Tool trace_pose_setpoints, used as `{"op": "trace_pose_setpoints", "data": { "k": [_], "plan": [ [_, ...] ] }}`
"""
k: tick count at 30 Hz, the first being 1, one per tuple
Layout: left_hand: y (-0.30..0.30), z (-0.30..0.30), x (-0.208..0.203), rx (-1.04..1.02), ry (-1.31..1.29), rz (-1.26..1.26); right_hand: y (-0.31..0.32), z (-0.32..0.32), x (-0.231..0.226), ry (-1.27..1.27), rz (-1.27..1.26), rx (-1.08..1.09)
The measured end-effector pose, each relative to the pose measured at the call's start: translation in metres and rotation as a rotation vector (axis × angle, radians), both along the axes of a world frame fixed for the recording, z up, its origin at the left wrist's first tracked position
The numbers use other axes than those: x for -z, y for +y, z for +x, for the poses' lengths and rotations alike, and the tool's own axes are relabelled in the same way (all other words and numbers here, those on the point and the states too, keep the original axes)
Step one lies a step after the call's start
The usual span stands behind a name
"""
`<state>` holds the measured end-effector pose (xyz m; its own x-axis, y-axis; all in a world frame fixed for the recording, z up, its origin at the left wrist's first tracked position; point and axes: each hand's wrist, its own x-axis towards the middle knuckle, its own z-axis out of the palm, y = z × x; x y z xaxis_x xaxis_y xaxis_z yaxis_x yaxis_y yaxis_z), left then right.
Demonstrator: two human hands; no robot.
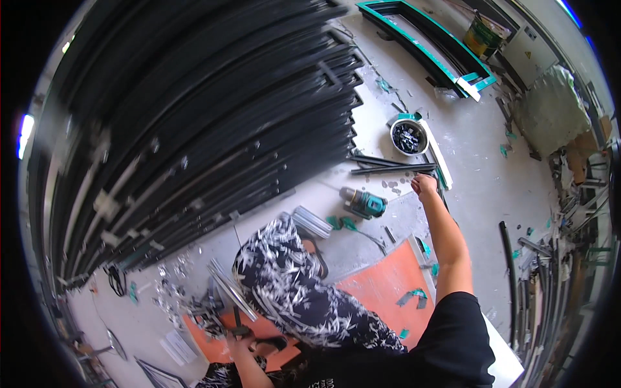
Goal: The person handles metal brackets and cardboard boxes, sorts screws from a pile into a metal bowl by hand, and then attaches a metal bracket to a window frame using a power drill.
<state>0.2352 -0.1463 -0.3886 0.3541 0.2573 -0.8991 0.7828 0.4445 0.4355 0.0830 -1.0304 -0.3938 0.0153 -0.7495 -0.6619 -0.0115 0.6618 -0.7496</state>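
Observation:
My right hand [424, 185] is stretched far forward on a bare arm with a black sleeve. Its fingers are curled into a fist above the grey floor, beside some black strips [391, 168], and I see nothing in it. Low at the left edge, my left hand [238, 337] grips the handle of a dark tool [237, 318]. The tool points up at a silver metal strip [229, 290]. A black-and-white patterned cloth [291, 284] covers the middle of the view and hides what lies between my hands.
A tall stack of black frames [194, 129] fills the left. On the floor lie a teal cordless drill [363, 204], a round bucket of dark parts [409, 137], an orange sheet [381, 284], a green-edged frame [427, 39] and scraps. More black profiles [511, 278] stand at the right.

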Motion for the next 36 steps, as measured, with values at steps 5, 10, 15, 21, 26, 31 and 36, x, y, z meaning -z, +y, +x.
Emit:
{"op": "trace_pose_setpoints", "data": {
  "k": [5, 10, 15, 21, 26, 31, 36],
  "plan": [
    [-0.041, 0.025, -0.038, 0.236, -0.124, 0.14, -0.072, 0.02, 0.065, 0.043, 0.031, 0.025],
    [-0.086, 0.033, -0.086, 0.439, -0.313, 0.23, -0.108, 0.057, 0.106, -0.03, 0.097, 0.117],
    [-0.049, 0.047, -0.086, 0.282, -0.322, -0.293, -0.128, 0.084, 0.15, -0.409, 0.255, 0.343],
    [-0.019, 0.059, -0.043, 0.02, -0.18, -0.23, -0.16, 0.064, 0.203, -0.256, 0.399, 0.343],
    [-0.082, 0.007, -0.076, -0.115, -0.397, -0.248, -0.127, 0.083, 0.16, -0.411, 0.252, 0.147],
    [-0.131, 0.031, -0.101, -0.351, -0.205, -0.03, -0.105, -0.011, 0.072, -0.408, 0.025, -0.013],
    [-0.121, -0.008, -0.114, -0.457, -0.167, 0.067, -0.054, -0.028, -0.045, -0.28, -0.129, -0.252]
  ]
}}
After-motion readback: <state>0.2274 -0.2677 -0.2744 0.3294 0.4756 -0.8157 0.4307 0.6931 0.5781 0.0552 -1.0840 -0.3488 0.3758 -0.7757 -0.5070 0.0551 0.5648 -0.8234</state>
